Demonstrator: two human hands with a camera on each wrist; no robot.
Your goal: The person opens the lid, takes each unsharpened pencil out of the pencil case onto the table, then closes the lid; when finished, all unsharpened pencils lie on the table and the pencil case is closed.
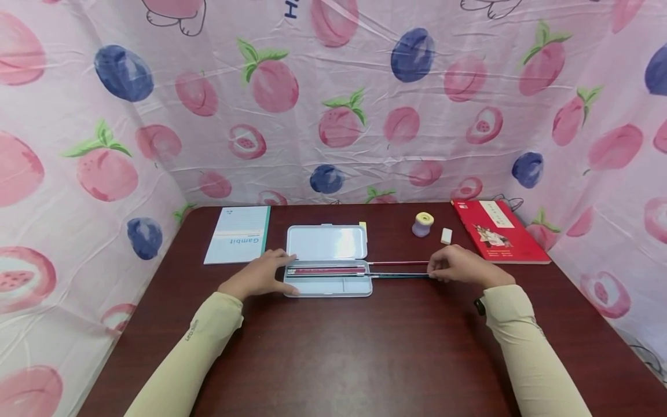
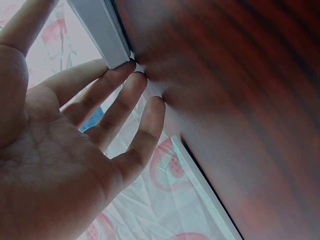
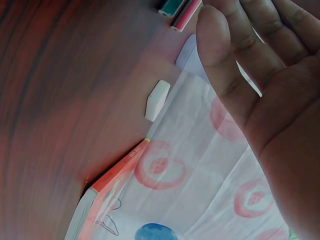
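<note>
A pale, shallow pencil case (image 1: 328, 286) lies open on the table, its lid (image 1: 325, 242) tipped back. Several pencils lie lengthwise in its rear compartment; the front part has a divider. My left hand (image 1: 260, 275) holds the case's left end, thumb at the front corner, forefinger near the hinge. In the left wrist view, its fingers touch the case corner (image 2: 102, 37). A dark pencil (image 1: 401, 274) sticks out past the case's right end, and my right hand (image 1: 450, 266) pinches its outer end. Behind it lies a red pencil (image 1: 398, 263). The right wrist view shows a green pencil end (image 3: 171, 7).
A white notebook (image 1: 237, 234) lies left of the case. Toward the back right stand a yellow-and-purple round object (image 1: 422, 224) and a white eraser (image 1: 446, 236). A red book (image 1: 497, 231) lies at the right. Behind the table hangs a fruit-print cloth (image 1: 333, 116).
</note>
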